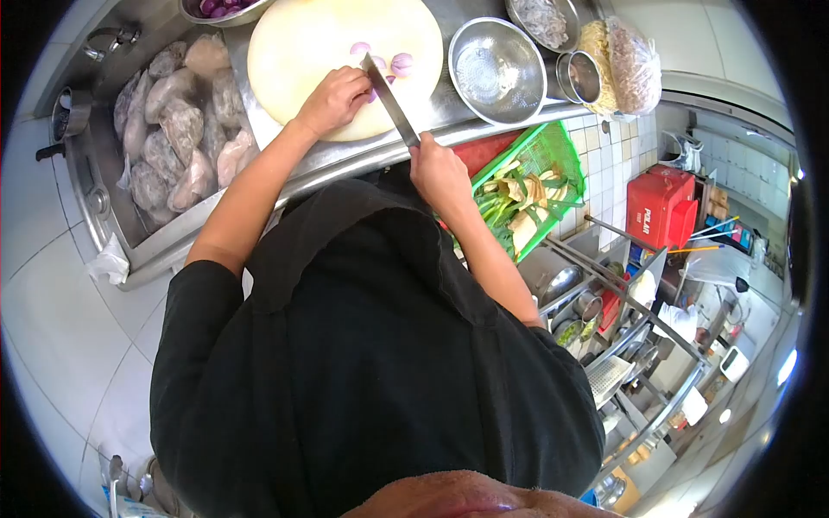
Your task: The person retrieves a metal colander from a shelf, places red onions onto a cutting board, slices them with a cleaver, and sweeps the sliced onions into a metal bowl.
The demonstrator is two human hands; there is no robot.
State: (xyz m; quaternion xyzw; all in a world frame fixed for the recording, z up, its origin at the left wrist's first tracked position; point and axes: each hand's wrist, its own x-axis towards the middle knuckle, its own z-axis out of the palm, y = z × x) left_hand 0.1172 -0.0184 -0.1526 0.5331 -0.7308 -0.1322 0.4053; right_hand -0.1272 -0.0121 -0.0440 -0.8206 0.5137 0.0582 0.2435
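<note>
My right hand (439,175) is closed round the handle of a kitchen knife (394,105), whose long blade points away from me over the round cutting board (294,52). On the board, my left hand (335,101) rests with its fingers curled together beside the blade. A bit of purple shallot shows at its fingertips, mostly hidden by the hand. Just past the knife tip lie a pale shallot piece (359,49) and a cut shallot (401,64). A bowl of peeled purple shallots (226,9) stands beyond the board's far left edge.
The sink (99,203) at left holds several bags of frozen meat (181,121). Right of the board sit a steel bowl (496,69), another bowl of greyish food (544,22) and filled plastic bags (632,65). Below the counter, a green crate (566,147) holds vegetable scraps.
</note>
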